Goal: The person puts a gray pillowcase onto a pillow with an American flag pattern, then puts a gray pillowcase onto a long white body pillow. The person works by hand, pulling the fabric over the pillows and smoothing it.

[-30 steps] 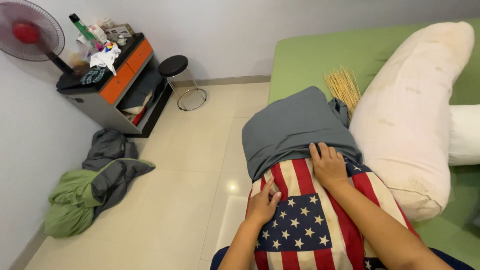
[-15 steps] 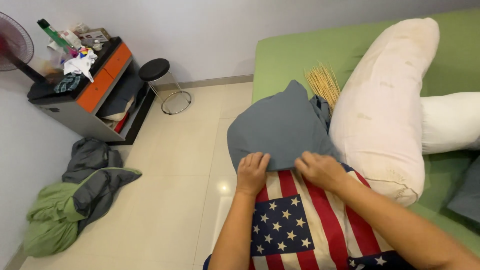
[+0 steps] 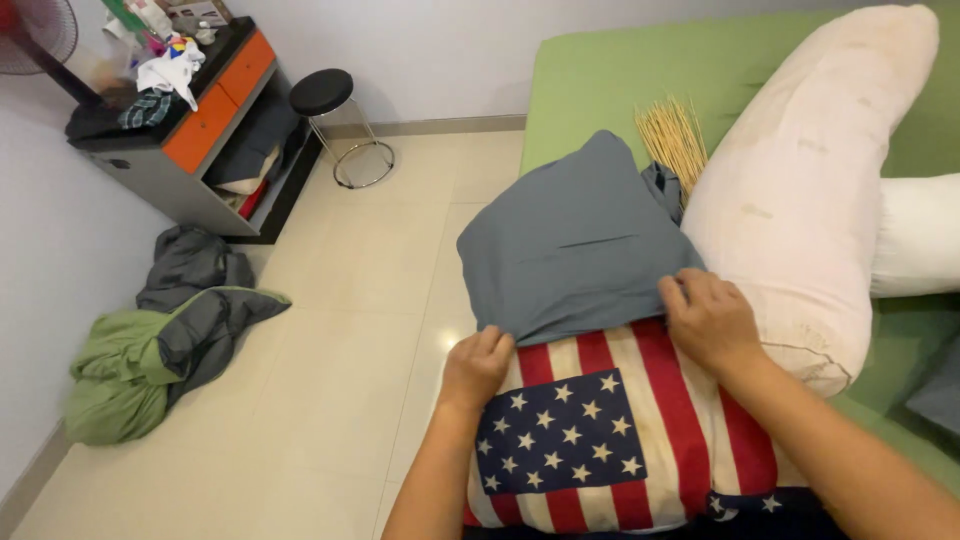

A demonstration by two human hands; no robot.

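Pillowcase (image 3: 575,245) pulled further down, hands (image 3: 478,365) gripping hem

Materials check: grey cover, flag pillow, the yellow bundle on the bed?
Grey cover: matte woven fabric, likely cotton; soft creases, limp edge gripped by left hand and right hand.
Flag pillow: printed cloth, slightly dingy, puffy fill.
Yellow bundle: thin stiff straws, probably dried plant fibre.

A plain slate-grey pillowcase (image 3: 570,245) covers part of a pillow (image 3: 610,430) patterned with red and white stripes and white stars on a navy field. The bed sheet (image 3: 610,85) is light green. A long bolster (image 3: 800,200) is cream with faint stains. The bundle of sticks (image 3: 672,135) is straw yellow. The floor (image 3: 330,400) is glossy cream tile. The cabinet (image 3: 190,150) is grey with orange drawer fronts.
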